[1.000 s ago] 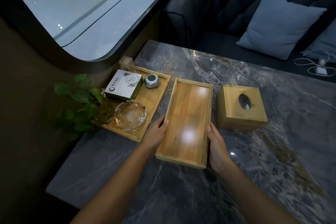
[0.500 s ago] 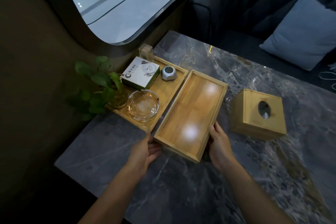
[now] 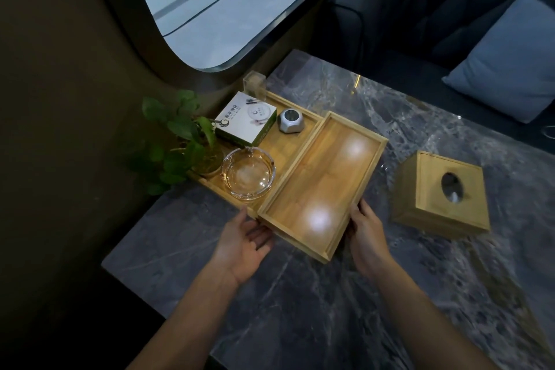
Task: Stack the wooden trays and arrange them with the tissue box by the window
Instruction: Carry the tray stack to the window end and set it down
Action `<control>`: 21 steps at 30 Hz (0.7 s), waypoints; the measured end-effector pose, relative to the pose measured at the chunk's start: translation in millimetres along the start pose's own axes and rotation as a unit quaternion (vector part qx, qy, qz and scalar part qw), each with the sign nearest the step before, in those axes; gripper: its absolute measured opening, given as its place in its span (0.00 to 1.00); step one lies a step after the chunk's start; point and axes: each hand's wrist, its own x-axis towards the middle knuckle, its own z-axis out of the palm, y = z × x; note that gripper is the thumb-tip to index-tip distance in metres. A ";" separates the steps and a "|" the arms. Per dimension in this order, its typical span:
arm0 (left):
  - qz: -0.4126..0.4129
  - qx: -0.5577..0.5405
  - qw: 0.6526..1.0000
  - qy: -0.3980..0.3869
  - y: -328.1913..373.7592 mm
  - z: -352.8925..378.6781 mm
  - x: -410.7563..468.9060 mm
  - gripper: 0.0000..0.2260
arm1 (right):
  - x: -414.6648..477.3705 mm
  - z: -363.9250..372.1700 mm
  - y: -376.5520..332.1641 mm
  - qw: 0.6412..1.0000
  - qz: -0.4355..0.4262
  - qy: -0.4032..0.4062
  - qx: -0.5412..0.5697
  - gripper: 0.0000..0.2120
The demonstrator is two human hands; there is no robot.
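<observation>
An empty wooden tray (image 3: 322,186) is raised at its near end and overlaps the right side of a second, larger wooden tray (image 3: 288,144) by the window. My right hand (image 3: 365,231) grips the empty tray's near right corner. Palm up, my left hand (image 3: 243,240) has its fingers under the near left corner of the empty tray. The wooden tissue box (image 3: 443,194), with an oval slot on top, stands apart to the right on the marble table (image 3: 330,309).
The larger tray carries a glass ashtray (image 3: 247,176), a white-green box (image 3: 246,117), a small silver gadget (image 3: 290,120), a clear holder (image 3: 254,85) and a potted plant (image 3: 177,141). A dark sofa with a blue cushion (image 3: 507,60) lies behind the table.
The empty tray has moved left and tilted, from flat between the loaded tray and tissue box to overlapping the loaded tray. My left hand slid from its side to under its near corner.
</observation>
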 end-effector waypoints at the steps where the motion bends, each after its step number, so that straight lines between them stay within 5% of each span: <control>1: 0.000 -0.001 1.000 -0.004 0.3 0.9 0.3 0.21 | -0.5 0.2 -0.3 1.000 -0.001 0.000 0.000 0.20; 7: 0.032 0.057 0.998 0.022 -8.3 6.9 7.7 0.07 | -3.6 0.7 -3.6 0.999 -0.019 -0.001 -0.043 0.20; 12: 0.055 0.109 0.991 0.049 -15.0 7.9 11.5 0.06 | -8.7 -2.6 -3.8 0.987 -0.033 -0.042 -0.150 0.29; 21: 0.068 0.096 0.990 0.072 -17.8 13.1 10.6 0.07 | -5.5 -6.1 -2.6 0.984 -0.028 -0.056 -0.166 0.31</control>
